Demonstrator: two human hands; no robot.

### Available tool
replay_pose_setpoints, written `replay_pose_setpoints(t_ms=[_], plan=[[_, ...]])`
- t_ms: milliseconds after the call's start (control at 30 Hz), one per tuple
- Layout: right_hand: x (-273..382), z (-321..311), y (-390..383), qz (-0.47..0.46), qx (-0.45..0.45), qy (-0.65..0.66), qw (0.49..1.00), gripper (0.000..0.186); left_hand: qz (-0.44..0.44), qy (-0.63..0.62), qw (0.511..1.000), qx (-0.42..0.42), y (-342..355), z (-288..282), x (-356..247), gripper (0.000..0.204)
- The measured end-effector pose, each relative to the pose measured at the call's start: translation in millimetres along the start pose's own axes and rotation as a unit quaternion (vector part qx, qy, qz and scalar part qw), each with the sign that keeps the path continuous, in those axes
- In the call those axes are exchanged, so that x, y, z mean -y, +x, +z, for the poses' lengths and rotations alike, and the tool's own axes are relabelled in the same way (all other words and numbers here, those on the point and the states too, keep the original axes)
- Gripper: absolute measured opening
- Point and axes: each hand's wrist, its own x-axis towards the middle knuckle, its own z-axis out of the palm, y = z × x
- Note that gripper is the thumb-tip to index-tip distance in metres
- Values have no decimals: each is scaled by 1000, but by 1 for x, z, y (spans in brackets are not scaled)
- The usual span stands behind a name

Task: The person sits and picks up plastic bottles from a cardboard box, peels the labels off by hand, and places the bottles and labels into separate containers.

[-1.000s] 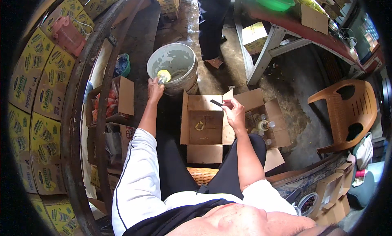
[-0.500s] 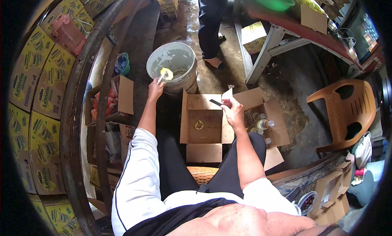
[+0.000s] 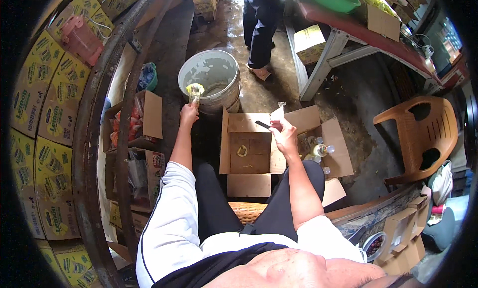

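My left hand [image 3: 188,113] is closed round a clear bottle [image 3: 194,97], held at the near rim of a large pale bucket [image 3: 230,96]. Something yellow [image 3: 195,87] sits at the bottle's far end. My right hand [image 3: 285,137] pinches a short, flat black tool [image 3: 263,124], perhaps a knife; its other end is hidden by the fingers. That hand is above the wall between two open cardboard boxes. In the left box [image 3: 240,161] lies a yellow ring-like scrap [image 3: 242,151]. The right box [image 3: 338,151] holds several clear bottles [image 3: 321,150].
Yellow cartons [image 3: 55,153] are stacked beyond a dark metal rail [image 3: 92,138] on the left. Another person's legs [image 3: 260,29] stand beyond the bucket. A red-topped table [image 3: 343,29] and a brown plastic chair [image 3: 428,138] are on the right.
My left hand has turned the bottle more upright and moved slightly left and nearer. My right hand has barely moved. The other person's legs have shifted.
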Motion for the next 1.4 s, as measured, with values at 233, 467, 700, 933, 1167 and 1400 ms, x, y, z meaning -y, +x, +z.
replay_pose_setpoints(t_ms=[233, 467, 700, 933, 1167, 1400], plan=[[2, 1, 0, -5, -6, 2, 1000, 22, 120, -68, 980, -140, -19, 13, 0, 42], [3, 2, -1, 24, 4, -26, 999, 24, 199, -70, 948, -240, -36, 19, -13, 44], [-3, 12, -5, 1, 14, -38, 999, 23, 283, 16, 907, -310, -37, 16, -9, 54], [-5, 12, -3, 1, 21, -49, 999, 22, 318, -8, 899, -301, -38, 23, -12, 56], [-15, 16, -2, 18, 14, -39, 999, 22, 262, 74, 941, -204, -38, 26, -10, 52], [-2, 15, -2, 7, 24, -54, 998, 22, 222, 120, 948, -195, -28, 25, 3, 52]])
